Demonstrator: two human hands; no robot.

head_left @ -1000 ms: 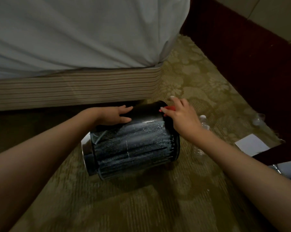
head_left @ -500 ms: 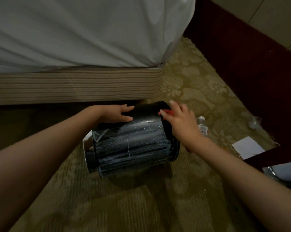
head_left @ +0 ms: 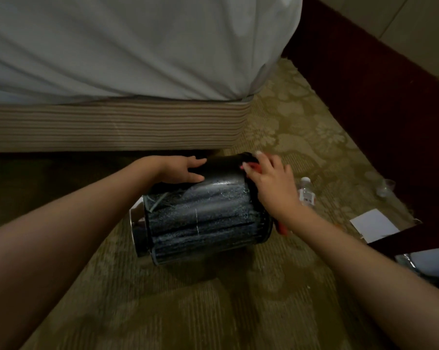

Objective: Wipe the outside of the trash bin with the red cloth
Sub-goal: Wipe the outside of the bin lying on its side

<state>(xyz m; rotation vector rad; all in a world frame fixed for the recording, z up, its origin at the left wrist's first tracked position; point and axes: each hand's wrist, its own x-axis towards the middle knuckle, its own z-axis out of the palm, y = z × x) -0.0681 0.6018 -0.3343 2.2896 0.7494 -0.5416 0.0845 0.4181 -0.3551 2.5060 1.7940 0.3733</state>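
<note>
Red cloth (head_left: pixel 254 167) — mostly under right hand (head_left: pixel 271 184)

My right hand (head_left: pixel 271 183) covers most of the red cloth (head_left: pixel 254 168); only slivers show at my fingertips and below my wrist. The trash bin (head_left: pixel 200 215) hides its far side and underside. At the lower right edge, something pale is cut off.

The bin (head_left: pixel 200 213) under my hands looks like dark ribbed plastic, kinda glossy with pale scuffs, with a shiny metal rim (head_left: pixel 133 218). Carpet (head_left: pixel 213 299) is matt patterned pile, the sheet (head_left: pixel 125 46) smooth white cloth, and the bed base (head_left: pixel 112 125) striped fabric.
</note>
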